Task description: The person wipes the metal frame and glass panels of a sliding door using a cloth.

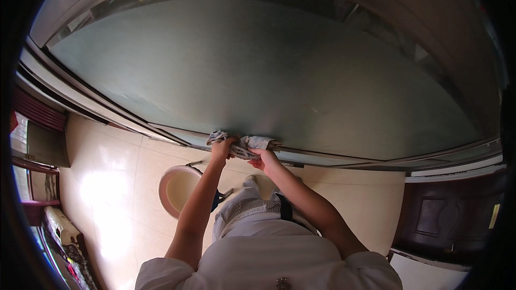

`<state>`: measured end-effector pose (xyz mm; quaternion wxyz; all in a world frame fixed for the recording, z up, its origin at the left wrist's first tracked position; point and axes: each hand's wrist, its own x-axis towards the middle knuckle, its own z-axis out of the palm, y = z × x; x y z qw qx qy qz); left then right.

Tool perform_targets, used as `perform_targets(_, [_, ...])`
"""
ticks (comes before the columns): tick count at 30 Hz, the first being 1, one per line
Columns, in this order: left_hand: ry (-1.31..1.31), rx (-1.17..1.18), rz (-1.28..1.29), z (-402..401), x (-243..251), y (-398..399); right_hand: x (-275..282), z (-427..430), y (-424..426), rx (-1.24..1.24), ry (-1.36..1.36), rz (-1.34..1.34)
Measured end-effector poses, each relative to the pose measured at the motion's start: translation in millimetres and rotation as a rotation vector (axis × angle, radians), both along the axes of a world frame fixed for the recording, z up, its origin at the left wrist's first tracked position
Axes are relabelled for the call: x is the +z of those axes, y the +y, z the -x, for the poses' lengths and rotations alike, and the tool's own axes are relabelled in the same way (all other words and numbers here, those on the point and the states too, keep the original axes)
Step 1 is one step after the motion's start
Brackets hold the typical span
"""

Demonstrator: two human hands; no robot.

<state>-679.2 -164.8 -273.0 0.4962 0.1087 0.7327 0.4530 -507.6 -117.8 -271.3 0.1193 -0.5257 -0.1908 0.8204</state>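
Note:
A crumpled, patterned cloth (254, 143) is bunched between my two hands, against the lower rail of a large frosted glass panel (266, 72). My left hand (222, 148) grips the cloth's left part, its fingers partly hidden by the fabric. On the right, my right hand (263, 158) pinches the cloth's lower edge between thumb and fingers. The metal frame rail (318, 154) runs along the bottom of the glass, just beyond both hands.
A pink-rimmed basin (164, 193) stands left of my legs, beside metal supports. Dark brown panelled door (439, 213) at the right. Curtains and a covered piece of furniture (64, 229) line the left side. Pale tiles (149, 233) cover the floor.

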Motion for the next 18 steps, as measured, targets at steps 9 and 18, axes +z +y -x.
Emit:
perform_targets(9, [0.103,-0.047,0.036,-2.4,-65.3,5.6,-70.1,3.6,0.5,-0.089,0.039,0.141])
perform_targets(18, [0.055,0.088,-0.425,-43.2,108.8,-11.3,105.3,-45.8,-8.6,-0.191,0.264,-0.092])
